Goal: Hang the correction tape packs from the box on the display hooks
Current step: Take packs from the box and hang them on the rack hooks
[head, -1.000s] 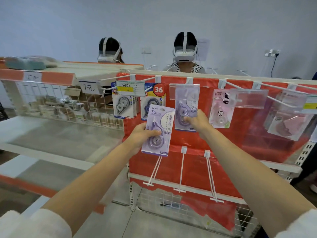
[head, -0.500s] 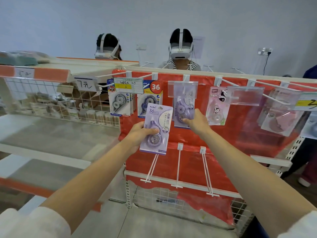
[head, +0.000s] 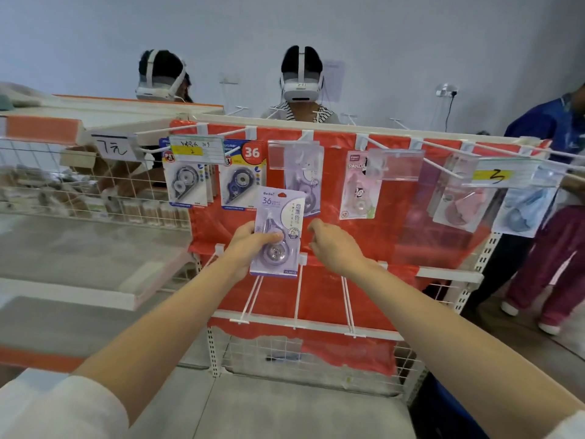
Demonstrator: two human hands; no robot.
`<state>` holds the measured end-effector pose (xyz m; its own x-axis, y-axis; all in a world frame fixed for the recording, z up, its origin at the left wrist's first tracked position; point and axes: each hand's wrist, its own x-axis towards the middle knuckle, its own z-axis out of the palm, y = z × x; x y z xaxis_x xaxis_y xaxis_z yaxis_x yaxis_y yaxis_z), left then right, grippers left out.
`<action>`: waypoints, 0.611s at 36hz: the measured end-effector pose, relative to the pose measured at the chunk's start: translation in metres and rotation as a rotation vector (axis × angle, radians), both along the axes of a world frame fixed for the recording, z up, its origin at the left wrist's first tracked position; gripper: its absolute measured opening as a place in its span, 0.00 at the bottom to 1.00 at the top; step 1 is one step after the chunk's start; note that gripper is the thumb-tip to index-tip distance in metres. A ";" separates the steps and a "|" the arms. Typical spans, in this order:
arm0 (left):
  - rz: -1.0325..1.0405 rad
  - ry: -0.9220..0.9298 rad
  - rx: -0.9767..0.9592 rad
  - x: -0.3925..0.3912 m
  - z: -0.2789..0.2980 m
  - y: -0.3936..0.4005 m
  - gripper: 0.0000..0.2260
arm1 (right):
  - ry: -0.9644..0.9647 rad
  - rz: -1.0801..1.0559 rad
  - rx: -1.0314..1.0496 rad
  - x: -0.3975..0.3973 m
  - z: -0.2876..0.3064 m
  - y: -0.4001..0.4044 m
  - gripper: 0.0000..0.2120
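We held one lilac pack (head: 277,233) in left hand (head: 250,245), fingers curled round it; right hand (head: 332,245) empty, fingers loosely curled. Six packs fronted upper hooks.

Lilac pack (head: 278,233) reads "36"; pink pack (head: 359,188) "PANDA".

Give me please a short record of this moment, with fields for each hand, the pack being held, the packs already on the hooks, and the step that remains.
left hand: grips the purple pack
right hand: holds nothing, fingers loosely curled, just right of the pack
purple pack: upright, in front of the red backing, not yet on a hook
hanging purple pack: on the hook behind the clear label holder
other hanging packs: blue packs, panda pack
lower hooks: bare
step left: hang the held pack
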<state>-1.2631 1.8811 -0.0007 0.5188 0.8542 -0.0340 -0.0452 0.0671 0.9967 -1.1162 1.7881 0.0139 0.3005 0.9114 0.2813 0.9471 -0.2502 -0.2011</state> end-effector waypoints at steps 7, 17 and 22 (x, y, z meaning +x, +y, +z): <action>-0.001 -0.042 -0.011 0.008 -0.005 -0.010 0.15 | 0.209 0.120 0.026 -0.009 0.001 -0.013 0.15; -0.139 0.003 0.185 0.003 0.004 -0.023 0.09 | 0.633 0.256 0.174 -0.025 0.012 -0.018 0.21; -0.123 0.122 0.337 -0.010 0.009 -0.024 0.23 | 0.703 0.266 0.266 -0.029 0.014 -0.015 0.20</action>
